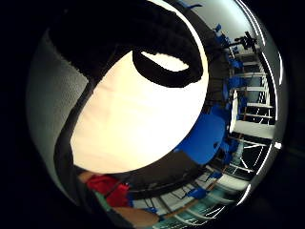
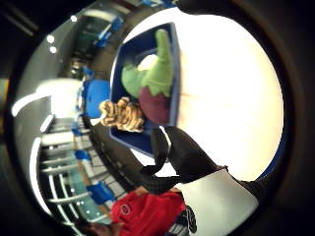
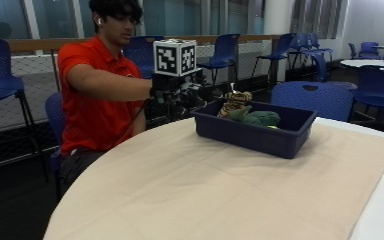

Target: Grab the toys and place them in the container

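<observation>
- Looking from the outside view, your gloved right hand (image 3: 179,92) hung in the air just beside the near end of the blue container (image 3: 258,131), above the edge of the surface (image 3: 179,190).
- The toys were in the container: a striped tiger toy (image 3: 235,104) stood at the end nearest your hand, with a green plush (image 3: 258,118) beside it. The thumb-side palm view also showed a dark purple, aubergine-like plush (image 2: 155,104) with a green top lying among them.
- You could not tell the grip's state from these pictures: the fingers were hidden behind the glove's gear in the outside view, and the palm views showed only black straps and glove edge, with no toy close to the palm.
- No toy showed on the cloth (image 3: 198,175) that covered the surface, so by my judgement the task looked nearly or wholly done.
- The tiger toy rose above the container's rim and hung towards its edge near your hand; a brush from the hand there could have tipped it out onto the surface.
- The container sat on loose cloth with faint creases; a knock from your hand against its wall could have slid it across the cloth.
</observation>
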